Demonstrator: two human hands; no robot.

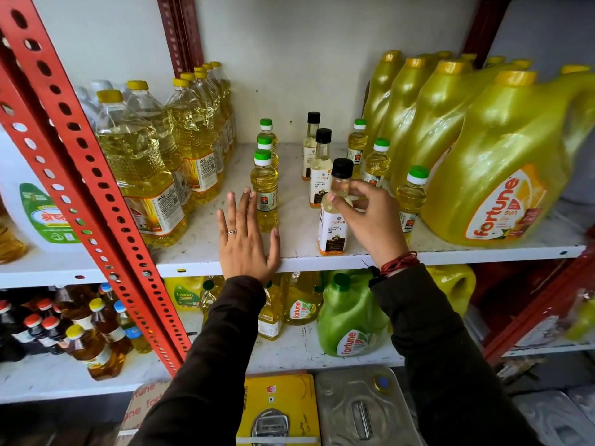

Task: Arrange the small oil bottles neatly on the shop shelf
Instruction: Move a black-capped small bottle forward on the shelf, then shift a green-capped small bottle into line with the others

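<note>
On the white shelf [199, 243] stand three rows of small bottles. The left row has green-capped yellow oil bottles, the nearest one [264, 191] just right of my left hand [246, 239], which lies flat and open on the shelf's front edge. The middle row holds black-capped coconut oil bottles [320, 169]. My right hand [370, 217] pinches the neck of the front coconut oil bottle [333, 225], which stands upright near the shelf edge. A right row of green-capped bottles [412, 197] runs beside the big jugs.
Large clear oil bottles [141, 175] fill the shelf's left side and big yellow Fortune jugs [502, 169] the right. A red perforated upright [96, 175] crosses at left. Lower shelves hold more bottles and a green jug [347, 317]; tins [360, 410] sit below.
</note>
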